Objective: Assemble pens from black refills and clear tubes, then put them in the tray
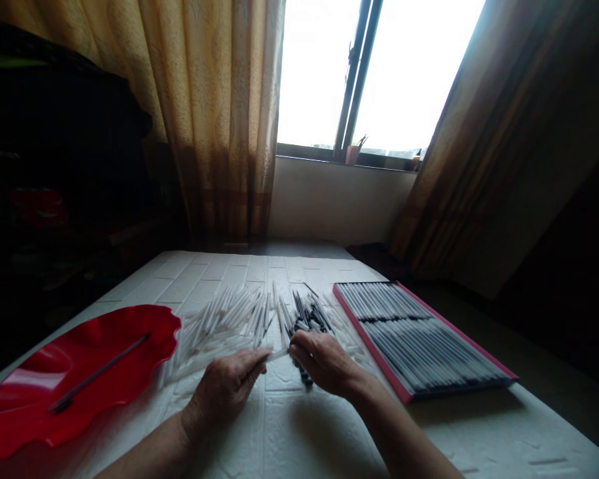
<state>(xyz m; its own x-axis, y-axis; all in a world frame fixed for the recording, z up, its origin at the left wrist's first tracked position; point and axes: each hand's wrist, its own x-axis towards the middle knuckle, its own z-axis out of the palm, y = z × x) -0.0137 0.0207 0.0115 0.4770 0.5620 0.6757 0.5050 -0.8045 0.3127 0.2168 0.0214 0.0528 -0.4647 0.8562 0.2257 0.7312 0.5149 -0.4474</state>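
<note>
A thin translucent plastic tube (278, 355) spans the gap between my two hands. Its left end is pinched between the thumb and fingers of my left hand (224, 382). At the other end the closed fingers of my right hand (327, 359) grip it; what else they may hold is hidden. Just beyond my right hand lies a bunch of slim black pens (312, 309), with a few dark ends showing below the fingers. A spread pile of clear, whitish tubes (229, 313) lies past my left hand.
On the left stands a red wavy-rimmed dish (144, 379) with one dark pen (100, 372) in it. To the right, a pink-edged box (372, 349) holds two rows of sleeved pens. All rest on a white brick-patterned tabletop (319, 439). A curtained window is behind.
</note>
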